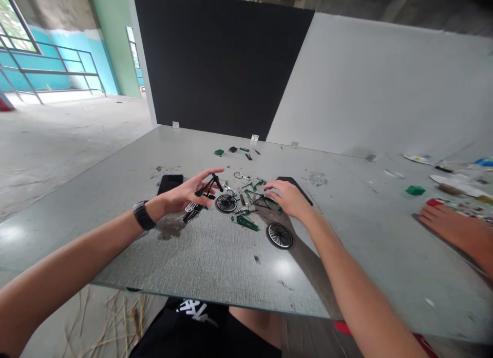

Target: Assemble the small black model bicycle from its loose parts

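Left grip (184,193): closed lightly on the black model frame (217,182), thumb below, fingers above.
Right grip (290,196): fingers spread and slightly curled, over the near end of the green frame (254,193); contact impossible to tell.
Black frame, handling: probably light and stiff, perhaps smooth and a little slippery, with thin tubes likely to snap under a hard squeeze; best taken by the thicker main tubes.
Black frame, direction: tilted above the tabletop (173,260), long axis slanting from beyond the left fingertips back toward the body and leftward.
Green frame, direction: roughly crosswise, lying between the two grips, nearer the right.
Spoked wheels: one (226,203) just right of the left grip, another (280,236) bodyward of the right.
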`<action>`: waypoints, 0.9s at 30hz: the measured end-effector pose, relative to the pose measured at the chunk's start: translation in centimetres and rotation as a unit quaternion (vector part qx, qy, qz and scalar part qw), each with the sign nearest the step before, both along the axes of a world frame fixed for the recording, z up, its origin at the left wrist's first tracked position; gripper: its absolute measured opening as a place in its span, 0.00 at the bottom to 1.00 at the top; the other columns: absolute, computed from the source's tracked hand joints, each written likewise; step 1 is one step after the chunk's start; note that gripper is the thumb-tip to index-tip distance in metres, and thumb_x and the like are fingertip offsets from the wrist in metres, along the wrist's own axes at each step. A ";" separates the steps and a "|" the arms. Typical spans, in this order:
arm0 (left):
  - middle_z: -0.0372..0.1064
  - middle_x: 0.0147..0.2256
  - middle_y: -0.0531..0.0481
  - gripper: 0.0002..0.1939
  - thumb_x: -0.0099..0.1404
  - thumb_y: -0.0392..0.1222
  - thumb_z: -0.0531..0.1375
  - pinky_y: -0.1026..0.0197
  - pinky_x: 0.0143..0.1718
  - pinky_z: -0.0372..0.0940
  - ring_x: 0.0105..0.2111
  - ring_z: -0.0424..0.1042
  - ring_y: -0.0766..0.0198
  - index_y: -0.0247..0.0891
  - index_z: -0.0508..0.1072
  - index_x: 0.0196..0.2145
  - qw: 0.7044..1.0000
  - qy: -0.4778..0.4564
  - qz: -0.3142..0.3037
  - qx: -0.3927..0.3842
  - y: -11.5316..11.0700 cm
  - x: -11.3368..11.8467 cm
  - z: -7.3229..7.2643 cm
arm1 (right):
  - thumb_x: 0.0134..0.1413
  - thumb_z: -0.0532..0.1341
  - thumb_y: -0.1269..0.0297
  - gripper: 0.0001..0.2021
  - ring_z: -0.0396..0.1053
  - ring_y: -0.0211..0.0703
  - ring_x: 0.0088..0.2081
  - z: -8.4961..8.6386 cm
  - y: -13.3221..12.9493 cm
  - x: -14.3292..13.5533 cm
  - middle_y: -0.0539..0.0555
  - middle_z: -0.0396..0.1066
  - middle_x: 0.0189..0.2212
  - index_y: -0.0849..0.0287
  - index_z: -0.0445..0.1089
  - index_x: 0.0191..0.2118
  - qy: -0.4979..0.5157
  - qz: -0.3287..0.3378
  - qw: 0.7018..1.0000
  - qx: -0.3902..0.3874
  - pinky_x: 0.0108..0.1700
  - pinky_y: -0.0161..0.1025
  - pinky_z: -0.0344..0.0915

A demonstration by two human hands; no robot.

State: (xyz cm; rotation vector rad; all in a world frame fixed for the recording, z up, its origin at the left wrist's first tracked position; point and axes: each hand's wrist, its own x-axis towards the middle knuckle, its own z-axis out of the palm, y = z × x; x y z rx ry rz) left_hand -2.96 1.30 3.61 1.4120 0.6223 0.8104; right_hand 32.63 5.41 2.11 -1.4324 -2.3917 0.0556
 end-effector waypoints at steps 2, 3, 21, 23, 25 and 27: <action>0.68 0.47 0.47 0.50 0.51 0.34 0.74 0.56 0.47 0.61 0.47 0.64 0.57 0.51 0.59 0.68 1.000 0.003 0.001 0.000 0.0 0.0 0.0 | 0.66 0.57 0.65 0.12 0.72 0.54 0.53 -0.4 0.3 0.4 0.58 0.77 0.51 0.55 0.76 0.49 -0.005 0.012 1.000 -0.015 0.57 0.51 0.65; 0.68 0.47 0.47 0.50 0.51 0.34 0.74 0.56 0.47 0.61 0.46 0.64 0.57 0.51 0.59 0.67 1.000 0.003 0.001 -0.001 0.0 0.0 0.0 | 0.66 0.57 0.64 0.12 0.72 0.54 0.53 -0.6 0.4 0.5 0.57 0.77 0.51 0.55 0.76 0.49 -0.006 0.020 1.000 -0.020 0.57 0.51 0.65; 0.65 0.49 0.46 0.51 0.54 0.35 0.73 0.55 0.47 0.62 0.49 0.63 0.55 0.56 0.57 0.69 1.000 -0.007 -0.027 0.006 0.3 -0.1 -0.5 | 0.67 0.55 0.62 0.14 0.72 0.53 0.51 -0.8 0.8 -0.1 0.58 0.77 0.50 0.55 0.77 0.50 -0.065 -0.118 0.991 -0.007 0.54 0.47 0.65; 0.65 0.49 0.47 0.51 0.53 0.34 0.73 0.56 0.47 0.62 0.49 0.63 0.56 0.55 0.57 0.69 1.000 -0.006 -0.025 0.002 0.1 0.1 -0.4 | 0.68 0.55 0.63 0.15 0.71 0.54 0.53 -0.6 1.5 -0.6 0.59 0.77 0.51 0.56 0.76 0.51 -0.078 -0.122 0.989 -0.009 0.55 0.47 0.64; 0.65 0.48 0.47 0.52 0.53 0.34 0.73 0.56 0.46 0.62 0.48 0.63 0.57 0.55 0.56 0.69 1.000 -0.004 -0.024 -0.002 0.0 0.2 -0.2 | 0.67 0.55 0.65 0.16 0.71 0.54 0.55 -0.5 2.5 -1.3 0.60 0.75 0.55 0.57 0.74 0.55 -0.085 -0.119 0.989 -0.015 0.56 0.46 0.64; 0.65 0.47 0.47 0.52 0.53 0.35 0.73 0.57 0.47 0.61 0.49 0.63 0.57 0.53 0.55 0.70 1.000 0.002 -0.023 -0.005 -0.2 0.4 -0.1 | 0.68 0.54 0.65 0.17 0.70 0.52 0.57 -0.5 3.8 -1.9 0.61 0.73 0.58 0.58 0.72 0.57 -0.089 -0.115 0.989 -0.017 0.57 0.45 0.64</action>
